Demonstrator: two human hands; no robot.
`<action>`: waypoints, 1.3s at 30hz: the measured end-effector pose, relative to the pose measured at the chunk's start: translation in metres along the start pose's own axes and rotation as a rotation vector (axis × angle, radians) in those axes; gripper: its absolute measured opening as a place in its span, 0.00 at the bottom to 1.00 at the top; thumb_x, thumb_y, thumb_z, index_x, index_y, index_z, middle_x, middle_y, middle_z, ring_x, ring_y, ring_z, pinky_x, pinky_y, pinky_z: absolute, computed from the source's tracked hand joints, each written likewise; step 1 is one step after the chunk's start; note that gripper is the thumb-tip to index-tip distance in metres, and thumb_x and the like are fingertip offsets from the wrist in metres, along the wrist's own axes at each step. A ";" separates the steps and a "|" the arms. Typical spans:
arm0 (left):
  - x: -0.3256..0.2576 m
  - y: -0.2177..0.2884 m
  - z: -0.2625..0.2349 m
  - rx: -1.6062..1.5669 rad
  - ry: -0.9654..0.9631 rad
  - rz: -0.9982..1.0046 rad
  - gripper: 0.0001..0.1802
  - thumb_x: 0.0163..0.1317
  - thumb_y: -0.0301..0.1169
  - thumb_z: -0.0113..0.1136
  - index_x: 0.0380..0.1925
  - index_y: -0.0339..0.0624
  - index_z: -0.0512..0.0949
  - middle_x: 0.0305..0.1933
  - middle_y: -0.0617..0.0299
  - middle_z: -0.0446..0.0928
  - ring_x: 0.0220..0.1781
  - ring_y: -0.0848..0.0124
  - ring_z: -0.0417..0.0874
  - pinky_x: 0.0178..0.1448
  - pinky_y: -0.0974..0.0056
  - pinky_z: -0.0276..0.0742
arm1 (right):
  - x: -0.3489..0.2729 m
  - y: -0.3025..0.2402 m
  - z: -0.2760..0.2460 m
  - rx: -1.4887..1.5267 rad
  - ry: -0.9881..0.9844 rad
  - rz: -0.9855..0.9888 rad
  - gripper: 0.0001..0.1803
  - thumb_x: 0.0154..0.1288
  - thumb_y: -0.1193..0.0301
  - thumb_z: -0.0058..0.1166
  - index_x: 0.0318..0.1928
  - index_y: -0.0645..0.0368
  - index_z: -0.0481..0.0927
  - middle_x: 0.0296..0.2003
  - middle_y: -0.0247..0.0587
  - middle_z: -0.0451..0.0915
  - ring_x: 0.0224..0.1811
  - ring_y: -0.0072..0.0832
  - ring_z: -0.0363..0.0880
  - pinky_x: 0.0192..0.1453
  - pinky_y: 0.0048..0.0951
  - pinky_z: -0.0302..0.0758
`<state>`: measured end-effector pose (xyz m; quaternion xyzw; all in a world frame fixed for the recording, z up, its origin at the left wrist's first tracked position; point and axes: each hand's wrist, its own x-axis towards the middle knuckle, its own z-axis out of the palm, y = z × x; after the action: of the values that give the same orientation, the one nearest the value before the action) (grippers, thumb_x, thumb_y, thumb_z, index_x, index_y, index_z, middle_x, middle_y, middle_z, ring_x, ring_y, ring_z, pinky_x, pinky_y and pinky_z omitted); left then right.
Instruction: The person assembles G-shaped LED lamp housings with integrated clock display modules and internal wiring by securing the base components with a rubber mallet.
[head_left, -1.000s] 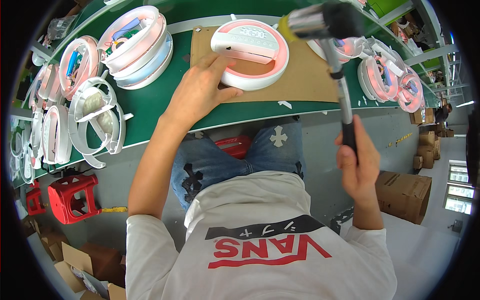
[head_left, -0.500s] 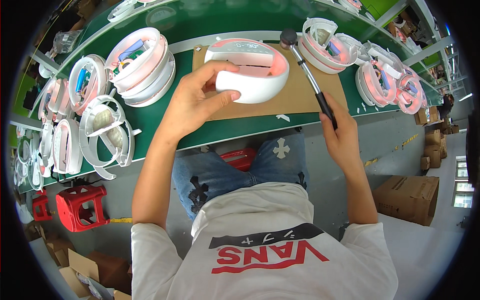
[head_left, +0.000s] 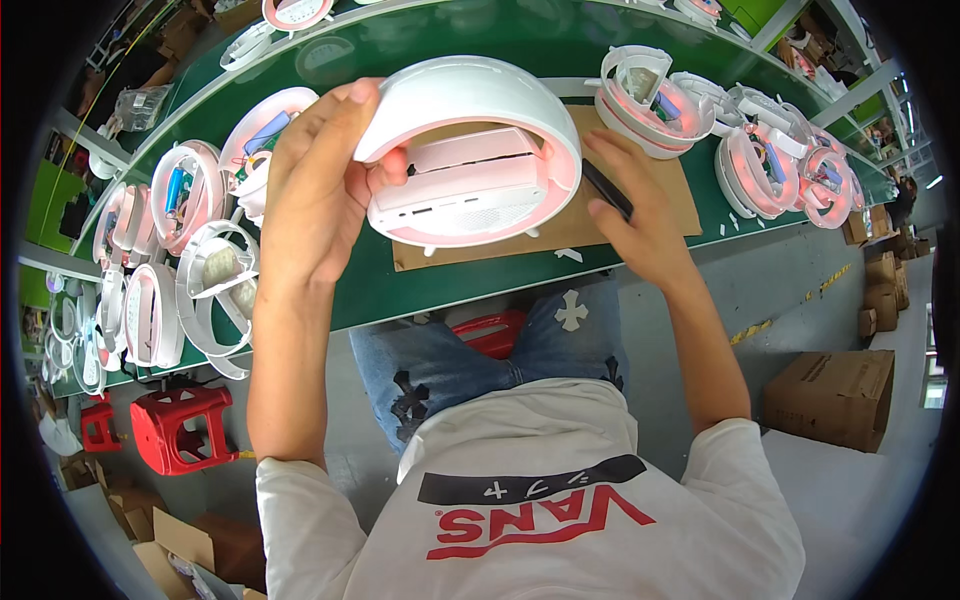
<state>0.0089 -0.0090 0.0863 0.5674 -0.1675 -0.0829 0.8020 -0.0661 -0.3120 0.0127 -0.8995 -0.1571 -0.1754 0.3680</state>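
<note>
While left hand (head_left: 318, 190) angles inward, curled on ring-shaped device (head_left: 478, 190) | right hand (head_left: 640, 215) slants inward, loosely closed round black handle (head_left: 607, 188)

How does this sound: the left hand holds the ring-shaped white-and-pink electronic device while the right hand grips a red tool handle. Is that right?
Not quite: in the head view, the tool handle is black, not red. The rest stands: the left hand holds the ring-shaped white-and-pink electronic device while the right hand grips the handle.
</note>
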 end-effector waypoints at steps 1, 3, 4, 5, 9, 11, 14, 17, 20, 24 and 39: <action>-0.002 -0.001 0.001 -0.075 -0.004 -0.014 0.21 0.76 0.43 0.56 0.48 0.32 0.80 0.35 0.61 0.82 0.29 0.78 0.80 0.37 0.72 0.79 | -0.002 -0.011 0.004 -0.002 0.003 0.004 0.37 0.64 0.68 0.64 0.72 0.57 0.67 0.66 0.47 0.69 0.72 0.45 0.67 0.71 0.49 0.67; -0.006 -0.003 0.002 -0.135 -0.005 -0.027 0.21 0.77 0.44 0.56 0.48 0.32 0.80 0.35 0.61 0.82 0.28 0.78 0.80 0.36 0.72 0.80 | -0.003 -0.042 0.023 0.893 0.030 -0.018 0.48 0.60 0.66 0.70 0.76 0.61 0.57 0.73 0.51 0.62 0.76 0.41 0.62 0.77 0.47 0.62; -0.006 -0.003 0.003 -0.189 -0.004 -0.036 0.22 0.77 0.44 0.56 0.47 0.32 0.80 0.34 0.60 0.83 0.28 0.78 0.80 0.36 0.72 0.80 | 0.002 -0.049 0.026 0.889 0.036 -0.017 0.48 0.60 0.66 0.70 0.76 0.61 0.57 0.73 0.51 0.62 0.76 0.41 0.62 0.77 0.47 0.62; -0.010 -0.003 0.003 -0.224 0.008 -0.023 0.22 0.78 0.44 0.54 0.46 0.32 0.80 0.33 0.59 0.83 0.28 0.77 0.81 0.36 0.71 0.80 | 0.006 -0.055 0.029 0.951 0.107 0.040 0.53 0.57 0.65 0.73 0.77 0.62 0.54 0.73 0.51 0.61 0.76 0.40 0.62 0.77 0.46 0.62; -0.021 -0.001 0.011 -0.283 -0.023 -0.106 0.23 0.80 0.44 0.50 0.51 0.30 0.79 0.32 0.58 0.82 0.26 0.75 0.80 0.33 0.71 0.79 | 0.009 -0.066 0.029 1.018 0.186 0.172 0.56 0.49 0.68 0.80 0.74 0.65 0.59 0.66 0.51 0.69 0.71 0.38 0.68 0.73 0.41 0.66; -0.024 -0.001 0.009 -0.190 -0.072 -0.029 0.26 0.80 0.46 0.50 0.54 0.28 0.77 0.35 0.58 0.82 0.31 0.74 0.81 0.37 0.69 0.79 | 0.005 -0.066 0.027 0.956 0.115 0.207 0.54 0.48 0.68 0.80 0.73 0.65 0.61 0.63 0.50 0.73 0.68 0.37 0.70 0.72 0.39 0.68; -0.029 -0.011 0.000 0.131 0.042 0.207 0.35 0.75 0.53 0.54 0.62 0.27 0.72 0.45 0.54 0.80 0.45 0.71 0.81 0.49 0.65 0.79 | -0.003 -0.072 0.028 0.895 0.147 0.159 0.49 0.47 0.69 0.80 0.69 0.66 0.66 0.60 0.49 0.75 0.65 0.36 0.74 0.70 0.38 0.70; -0.044 -0.040 -0.006 0.272 0.083 0.380 0.51 0.63 0.61 0.64 0.71 0.30 0.63 0.58 0.51 0.76 0.62 0.65 0.76 0.63 0.59 0.73 | -0.001 -0.075 0.032 0.985 0.208 0.125 0.52 0.47 0.67 0.81 0.70 0.66 0.63 0.62 0.51 0.74 0.65 0.35 0.74 0.69 0.39 0.70; -0.059 -0.049 0.015 0.206 0.018 0.371 0.69 0.44 0.60 0.79 0.78 0.37 0.51 0.69 0.45 0.69 0.70 0.57 0.73 0.71 0.52 0.71 | 0.003 -0.079 0.035 1.022 0.286 0.118 0.56 0.49 0.66 0.81 0.72 0.67 0.58 0.62 0.52 0.74 0.65 0.35 0.74 0.69 0.39 0.70; -0.064 -0.049 0.020 0.094 -0.047 0.196 0.60 0.49 0.37 0.81 0.77 0.36 0.53 0.64 0.41 0.72 0.64 0.56 0.80 0.64 0.54 0.78 | 0.008 -0.087 0.040 1.069 0.332 0.220 0.56 0.55 0.65 0.77 0.75 0.65 0.53 0.63 0.53 0.73 0.65 0.37 0.74 0.69 0.39 0.72; -0.074 -0.041 0.022 0.068 0.045 0.249 0.28 0.59 0.27 0.75 0.56 0.34 0.71 0.50 0.50 0.82 0.51 0.68 0.84 0.56 0.62 0.80 | 0.006 -0.105 0.042 1.194 0.361 0.356 0.53 0.56 0.65 0.74 0.75 0.65 0.54 0.60 0.57 0.75 0.62 0.40 0.78 0.65 0.40 0.78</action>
<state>-0.0659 -0.0185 0.0417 0.5709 -0.2214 0.0356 0.7898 -0.0961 -0.2097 0.0511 -0.5089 -0.0117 -0.1425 0.8488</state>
